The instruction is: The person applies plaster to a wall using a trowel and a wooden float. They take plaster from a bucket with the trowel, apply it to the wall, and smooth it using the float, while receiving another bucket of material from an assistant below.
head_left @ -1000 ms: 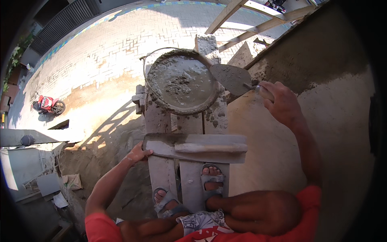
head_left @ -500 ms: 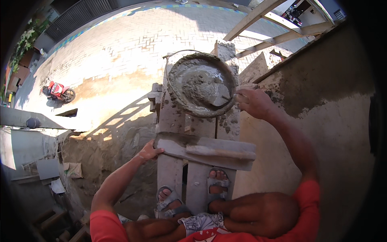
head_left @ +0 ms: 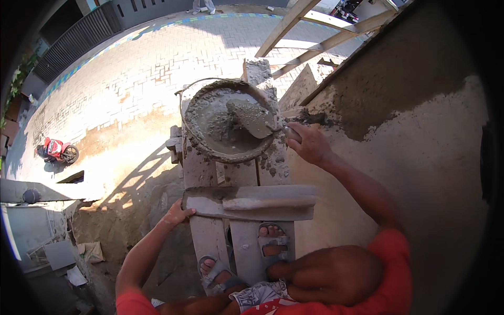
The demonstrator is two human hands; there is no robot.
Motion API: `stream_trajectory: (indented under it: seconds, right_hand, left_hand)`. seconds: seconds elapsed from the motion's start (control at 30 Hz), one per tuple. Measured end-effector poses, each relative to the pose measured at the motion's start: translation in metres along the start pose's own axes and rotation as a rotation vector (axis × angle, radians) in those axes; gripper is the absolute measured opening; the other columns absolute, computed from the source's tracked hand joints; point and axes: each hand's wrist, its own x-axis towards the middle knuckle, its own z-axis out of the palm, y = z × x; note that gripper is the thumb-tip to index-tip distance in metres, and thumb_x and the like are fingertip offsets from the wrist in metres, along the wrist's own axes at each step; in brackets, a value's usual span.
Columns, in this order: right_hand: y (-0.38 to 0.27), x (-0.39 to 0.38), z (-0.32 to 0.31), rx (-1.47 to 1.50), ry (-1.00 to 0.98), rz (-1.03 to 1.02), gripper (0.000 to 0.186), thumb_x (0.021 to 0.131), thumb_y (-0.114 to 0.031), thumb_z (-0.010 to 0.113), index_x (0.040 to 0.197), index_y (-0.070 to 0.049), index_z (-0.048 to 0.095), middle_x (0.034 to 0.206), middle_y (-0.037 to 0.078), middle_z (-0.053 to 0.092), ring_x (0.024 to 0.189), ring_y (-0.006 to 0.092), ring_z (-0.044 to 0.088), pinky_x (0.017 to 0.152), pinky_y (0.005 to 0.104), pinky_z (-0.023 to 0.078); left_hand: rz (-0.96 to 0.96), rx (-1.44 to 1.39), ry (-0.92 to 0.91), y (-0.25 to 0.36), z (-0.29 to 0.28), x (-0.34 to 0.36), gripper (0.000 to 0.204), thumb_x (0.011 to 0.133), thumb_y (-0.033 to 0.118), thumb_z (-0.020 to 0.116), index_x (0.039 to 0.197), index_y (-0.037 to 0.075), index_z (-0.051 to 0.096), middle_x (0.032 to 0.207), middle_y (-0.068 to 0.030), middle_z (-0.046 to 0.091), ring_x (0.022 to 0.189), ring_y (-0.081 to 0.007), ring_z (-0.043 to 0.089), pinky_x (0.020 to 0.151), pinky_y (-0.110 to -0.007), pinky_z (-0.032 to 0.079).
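My right hand point(head_left: 311, 144) is closed around the handle of a trowel point(head_left: 253, 119). The trowel's blade is in a round bucket point(head_left: 195, 143), over wet grey mortar point(head_left: 212, 116), with some mortar on the blade. My left hand point(head_left: 177, 214) grips the left end of a long plastering float point(head_left: 207, 206), thumb on top and fingers hidden beneath. The float, with a raised ridge-like handle along its face, lies crosswise above my sandalled feet, on the near side of the bucket.
Mortar-spattered planks point(head_left: 247, 236) carry the bucket and my feet above the ground. On the right rises a wall point(head_left: 357, 173), its upper part covered in dark wet plaster. Wooden framing point(head_left: 294, 58) stands beyond it. A red motorbike point(head_left: 56, 150) is parked on the sunlit paving at left.
The trowel's blade has come up out of the mortar and shows more fully. The whole view has shifted, so the bucket, float and planks appear further left. My left hand keeps its grip.
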Motion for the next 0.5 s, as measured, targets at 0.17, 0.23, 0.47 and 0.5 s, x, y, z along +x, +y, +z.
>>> stream_trajectory:
  seconds: [0.17,0.23,0.47,0.5]
  right_hand:
    - [0.003,-0.002,-0.008,-0.013,-0.071,0.046,0.042,0.086,-0.028,0.068,0.123,-0.011,0.058,0.098,0.022,0.07,0.091,0.0415,0.068,0.082,0.0487,0.054]
    - [0.002,-0.005,-0.013,-0.014,-0.09,0.06,0.044,0.085,-0.029,0.07,0.123,-0.011,0.058,0.097,0.021,0.07,0.09,0.0423,0.067,0.082,0.0487,0.054]
    - [-0.029,-0.013,-0.072,0.141,-0.04,0.003,0.049,0.082,-0.029,0.077,0.122,-0.006,0.059,0.098,0.02,0.07,0.085,0.0377,0.069,0.079,0.0455,0.054]
    - [-0.034,-0.017,-0.087,0.146,-0.046,0.007,0.048,0.083,-0.028,0.076,0.12,-0.004,0.059,0.096,0.018,0.07,0.083,0.0344,0.069,0.078,0.0439,0.054]
  left_hand:
    - [0.01,-0.07,-0.035,0.013,0.012,-0.005,0.059,0.085,0.02,0.078,0.132,0.002,0.048,0.106,-0.0127,0.067,0.084,-0.0221,0.068,0.062,-0.035,0.057]
    - [0.008,-0.071,-0.03,0.012,0.009,-0.004,0.059,0.085,0.02,0.078,0.133,0.002,0.048,0.107,-0.0123,0.067,0.085,-0.0221,0.068,0.062,-0.035,0.057]
    - [-0.011,-0.074,-0.024,0.009,0.004,-0.005,0.059,0.085,0.019,0.078,0.133,0.003,0.048,0.109,-0.0122,0.067,0.09,-0.0229,0.068,0.066,-0.038,0.058]
    - [-0.01,-0.084,-0.034,0.014,0.009,-0.005,0.059,0.085,0.019,0.078,0.133,0.003,0.048,0.11,-0.0123,0.066,0.092,-0.0232,0.067,0.067,-0.038,0.058]
